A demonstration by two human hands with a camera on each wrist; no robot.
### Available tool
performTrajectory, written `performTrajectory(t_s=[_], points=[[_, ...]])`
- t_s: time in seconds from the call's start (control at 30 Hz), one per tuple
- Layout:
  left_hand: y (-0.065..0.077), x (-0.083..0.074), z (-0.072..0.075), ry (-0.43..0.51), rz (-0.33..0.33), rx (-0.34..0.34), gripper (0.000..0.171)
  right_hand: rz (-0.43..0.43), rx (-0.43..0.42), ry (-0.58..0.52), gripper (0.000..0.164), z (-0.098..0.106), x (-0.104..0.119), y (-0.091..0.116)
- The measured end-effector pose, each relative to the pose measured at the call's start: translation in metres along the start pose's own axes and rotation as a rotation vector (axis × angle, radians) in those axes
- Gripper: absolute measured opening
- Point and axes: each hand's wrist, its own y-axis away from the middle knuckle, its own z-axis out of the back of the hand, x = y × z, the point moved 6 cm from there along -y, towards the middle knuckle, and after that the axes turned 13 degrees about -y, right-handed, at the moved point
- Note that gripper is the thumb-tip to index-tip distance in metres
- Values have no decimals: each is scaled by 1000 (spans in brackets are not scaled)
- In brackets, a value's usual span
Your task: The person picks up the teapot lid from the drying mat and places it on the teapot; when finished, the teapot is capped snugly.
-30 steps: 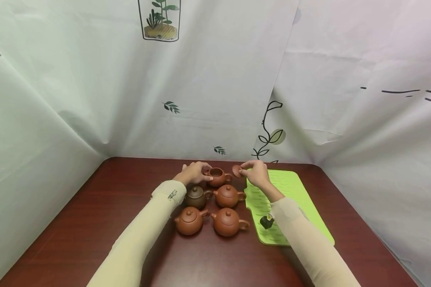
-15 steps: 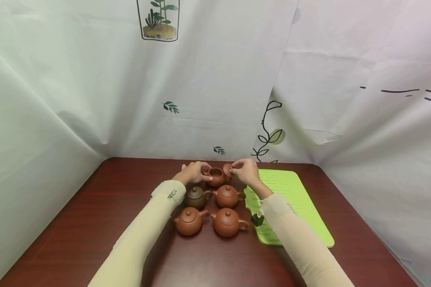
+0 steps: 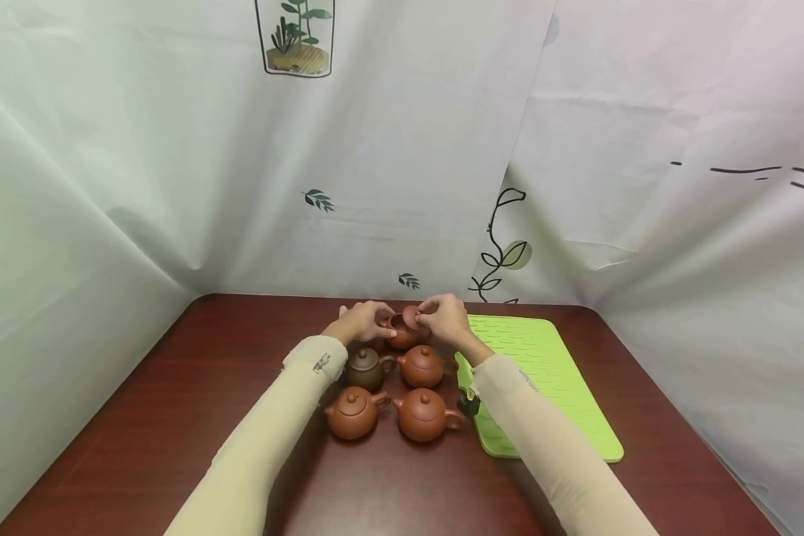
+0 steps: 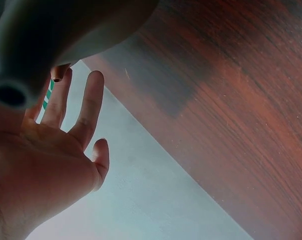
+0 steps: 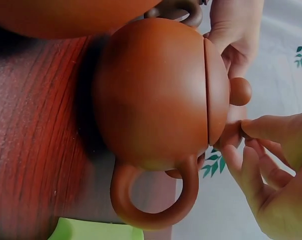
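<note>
At the back of the group, my left hand (image 3: 360, 321) holds a reddish-brown clay teapot (image 3: 402, 339) by its left side, thumb on the near wall near the rim. My right hand (image 3: 447, 318) pinches the knob of a matching lid (image 3: 411, 316), which is tilted over the right part of the teapot's opening. In the right wrist view a lidded teapot (image 5: 156, 95) blocks most of the held one; the pinching thumb and fingertips show beyond it. The left wrist view shows the outer fingers (image 4: 88, 110) stretched out beside a small spout tip (image 4: 58, 75), behind a dark teapot's spout (image 4: 13, 92).
A dark brown teapot (image 3: 365, 370) and a reddish one (image 3: 423, 367) stand just in front of the held teapot. Two more reddish teapots, left (image 3: 352, 414) and right (image 3: 423, 417), stand nearer. A green ridged mat (image 3: 563, 394) lies at right. White cloth (image 3: 402, 149) hangs behind the table.
My right hand has brought the lid leftward, from beside the teapot's handle to over its opening. The left hand and the teapot have stayed in place.
</note>
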Motion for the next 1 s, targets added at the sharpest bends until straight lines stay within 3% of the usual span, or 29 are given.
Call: performTrajectory(t_s=[0.6,1.0], points=[[-1,2,-1,0,6,19,52,14,18,29,7,-14,4,-10],[1,1,1,1,13,1,52,-1,109,54,5,-23,7,-11]])
